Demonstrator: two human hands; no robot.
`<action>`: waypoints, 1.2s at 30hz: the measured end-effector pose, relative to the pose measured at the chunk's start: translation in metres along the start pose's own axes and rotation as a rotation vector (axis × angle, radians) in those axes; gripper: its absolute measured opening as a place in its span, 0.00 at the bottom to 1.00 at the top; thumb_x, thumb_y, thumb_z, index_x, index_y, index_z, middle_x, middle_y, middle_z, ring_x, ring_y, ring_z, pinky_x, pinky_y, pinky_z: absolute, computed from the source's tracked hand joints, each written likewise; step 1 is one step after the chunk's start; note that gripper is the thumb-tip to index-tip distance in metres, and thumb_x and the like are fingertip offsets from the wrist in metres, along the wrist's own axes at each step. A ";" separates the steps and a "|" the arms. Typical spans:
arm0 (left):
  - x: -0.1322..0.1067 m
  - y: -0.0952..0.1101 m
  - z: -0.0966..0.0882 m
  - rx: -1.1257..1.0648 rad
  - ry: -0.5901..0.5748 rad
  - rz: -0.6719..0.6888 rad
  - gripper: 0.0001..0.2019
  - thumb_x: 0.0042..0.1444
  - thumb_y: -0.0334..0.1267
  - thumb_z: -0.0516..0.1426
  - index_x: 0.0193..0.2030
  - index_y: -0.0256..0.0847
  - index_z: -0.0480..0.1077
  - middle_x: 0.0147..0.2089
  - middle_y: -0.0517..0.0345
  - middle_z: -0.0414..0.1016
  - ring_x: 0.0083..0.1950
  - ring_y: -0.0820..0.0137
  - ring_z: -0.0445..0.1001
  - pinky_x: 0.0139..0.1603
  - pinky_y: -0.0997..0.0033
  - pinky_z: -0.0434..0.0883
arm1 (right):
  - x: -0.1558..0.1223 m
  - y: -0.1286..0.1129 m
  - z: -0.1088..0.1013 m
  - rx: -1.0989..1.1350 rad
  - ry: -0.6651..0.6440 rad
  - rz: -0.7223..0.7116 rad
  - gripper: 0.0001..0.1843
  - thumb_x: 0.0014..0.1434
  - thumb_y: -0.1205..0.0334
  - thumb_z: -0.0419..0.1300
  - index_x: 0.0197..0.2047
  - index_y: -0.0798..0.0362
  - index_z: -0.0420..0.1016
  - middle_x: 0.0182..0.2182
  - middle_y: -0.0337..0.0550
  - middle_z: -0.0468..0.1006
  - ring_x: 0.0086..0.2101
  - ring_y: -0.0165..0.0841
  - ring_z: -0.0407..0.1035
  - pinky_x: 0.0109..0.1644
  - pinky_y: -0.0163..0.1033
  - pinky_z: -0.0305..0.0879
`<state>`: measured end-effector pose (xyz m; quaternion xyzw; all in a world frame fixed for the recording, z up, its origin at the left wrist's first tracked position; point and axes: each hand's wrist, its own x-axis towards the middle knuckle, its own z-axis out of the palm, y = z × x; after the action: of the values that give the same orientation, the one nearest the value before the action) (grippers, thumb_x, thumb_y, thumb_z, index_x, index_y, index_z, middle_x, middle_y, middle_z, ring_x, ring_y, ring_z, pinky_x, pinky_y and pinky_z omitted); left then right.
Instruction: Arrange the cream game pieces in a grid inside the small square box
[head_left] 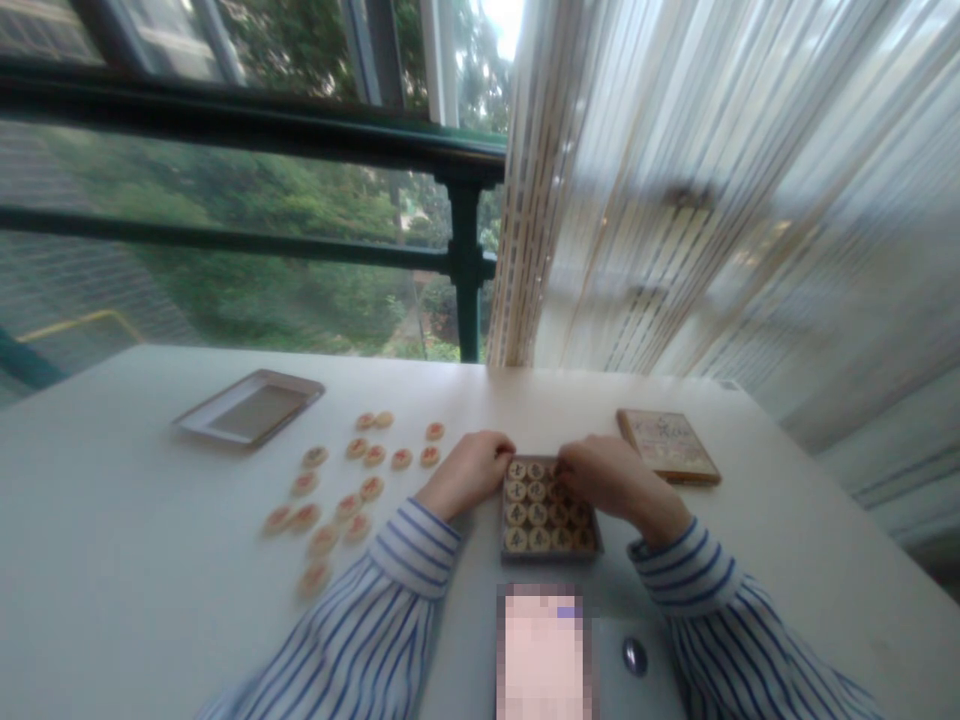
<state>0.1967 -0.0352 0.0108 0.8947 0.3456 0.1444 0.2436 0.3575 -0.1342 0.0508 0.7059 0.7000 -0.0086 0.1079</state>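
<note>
A small square box (514, 556) in front of me holds rows of round wooden Chinese chess pieces (538, 514) with dark characters facing up. My left hand (471, 470) is at the box's far left corner, its fingers closed in a pinch on the rim. Over the far right part of the box, my right hand (611, 478) has its fingers curled down onto a chess piece, mostly hidden beneath them. Left of the box, several loose chess pieces (371, 487) lie scattered on the white table (187, 560), most with red characters.
An upturned shallow lid or tray (259, 408) rests at the far left. A flat, printed wooden-looking box (667, 446) lies to the right. Near me are a pixelated phone-shaped object (544, 660) and a dark shiny oval object (634, 656). Beyond the table stand a green railing (466, 260) and string curtains.
</note>
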 end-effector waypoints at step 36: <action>0.001 -0.003 0.005 -0.013 0.021 0.012 0.14 0.54 0.37 0.48 0.37 0.39 0.75 0.39 0.52 0.77 0.42 0.66 0.73 0.42 0.72 0.66 | 0.002 0.000 0.001 -0.016 -0.035 -0.022 0.15 0.58 0.64 0.47 0.37 0.55 0.75 0.36 0.53 0.76 0.39 0.40 0.70 0.40 0.42 0.61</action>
<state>0.1977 -0.0343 0.0052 0.8934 0.3418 0.1575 0.2451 0.3574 -0.1320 0.0494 0.6968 0.7060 -0.0165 0.1256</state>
